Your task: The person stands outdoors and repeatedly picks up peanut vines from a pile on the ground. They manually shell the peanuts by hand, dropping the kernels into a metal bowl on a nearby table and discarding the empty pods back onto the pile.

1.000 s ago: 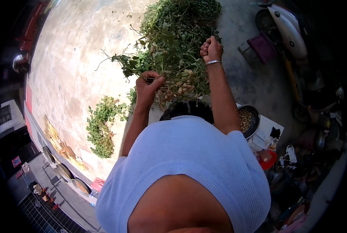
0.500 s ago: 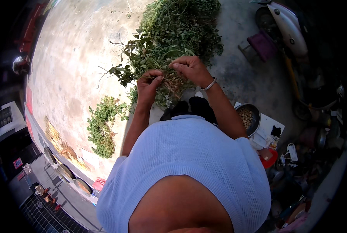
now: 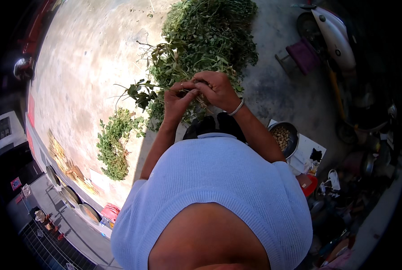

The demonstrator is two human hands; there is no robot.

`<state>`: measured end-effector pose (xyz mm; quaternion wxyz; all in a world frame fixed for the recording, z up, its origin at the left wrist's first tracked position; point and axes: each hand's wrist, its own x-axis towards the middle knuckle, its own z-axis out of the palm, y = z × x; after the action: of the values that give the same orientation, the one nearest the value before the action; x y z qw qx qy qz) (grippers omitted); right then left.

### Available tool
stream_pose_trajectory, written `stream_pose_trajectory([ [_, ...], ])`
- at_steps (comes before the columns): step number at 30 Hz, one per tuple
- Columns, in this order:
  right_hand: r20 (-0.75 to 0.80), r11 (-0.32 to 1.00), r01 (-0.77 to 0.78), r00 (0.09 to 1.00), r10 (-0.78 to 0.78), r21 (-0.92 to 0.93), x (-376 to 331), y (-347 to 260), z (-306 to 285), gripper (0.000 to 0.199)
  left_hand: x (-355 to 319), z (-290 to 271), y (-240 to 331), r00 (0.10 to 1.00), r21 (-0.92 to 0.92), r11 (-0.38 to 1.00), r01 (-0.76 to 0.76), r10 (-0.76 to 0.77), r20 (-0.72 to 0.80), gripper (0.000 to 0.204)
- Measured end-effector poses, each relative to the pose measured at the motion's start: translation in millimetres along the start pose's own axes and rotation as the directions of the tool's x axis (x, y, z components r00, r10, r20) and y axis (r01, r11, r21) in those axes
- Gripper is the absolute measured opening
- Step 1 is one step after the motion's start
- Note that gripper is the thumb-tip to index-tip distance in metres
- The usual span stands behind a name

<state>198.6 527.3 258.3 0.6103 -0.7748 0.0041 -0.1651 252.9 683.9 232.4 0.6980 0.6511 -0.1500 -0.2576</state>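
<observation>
Both hands meet in front of me over leafy peanut plants. My left hand [image 3: 177, 98] is closed around the stems of a peanut plant [image 3: 142, 93], whose leaves stick out to the left. Its thumb touches my right hand [image 3: 215, 89], which wears a pale bracelet and has its fingers pinched at the plant's root end. What lies between those right fingertips is hidden. Some pale roots hang below the hands. Just beyond, a large heap of green peanut plants [image 3: 210, 33] covers the ground. To my right stands a dark bowl [image 3: 292, 143] holding peanuts [image 3: 280, 136].
A smaller pile of plants [image 3: 115, 148] lies at left on the sunlit concrete. A purple stool [image 3: 303, 56] and a silver scooter [image 3: 333, 33] stand at right. A red basin [image 3: 310, 185] sits near the bowl among clutter. Round trays [image 3: 69, 195] line the lower left.
My right hand has come down and left to meet my left hand at the roots. The left hand has shifted slightly right, still gripping the plant.
</observation>
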Motion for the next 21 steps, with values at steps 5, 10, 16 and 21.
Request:
stream_pose_trajectory([
  [5, -0.044, 0.999, -0.002, 0.999, 0.004, 0.049, -7.2, 5.2, 3.7, 0.012, -2.9, 6.7, -3.6, 0.993, 0.009, 0.993, -0.116, 0.115, 0.032, 0.013],
  [10, 0.187, 0.723, -0.377, 0.925, 0.332, 0.579, -13.3, 5.1, -3.0, 0.018, -9.8, 13.0, 4.1, 0.998, -0.026, 0.999, -0.044, 0.043, -0.039, 0.01],
  [16, 0.215, 0.675, -0.371, 0.927, 0.307, 0.638, -20.6, 14.4, -2.8, 0.024, -13.9, 14.6, -1.9, 0.996, 0.017, 0.997, -0.074, 0.075, -0.055, 0.008],
  [21, 0.23, 0.735, -0.395, 0.919, 0.321, 0.551, -22.5, 6.1, -6.3, 0.024, -17.8, 14.7, -1.4, 0.994, 0.067, 0.996, -0.055, 0.061, -0.091, 0.007],
])
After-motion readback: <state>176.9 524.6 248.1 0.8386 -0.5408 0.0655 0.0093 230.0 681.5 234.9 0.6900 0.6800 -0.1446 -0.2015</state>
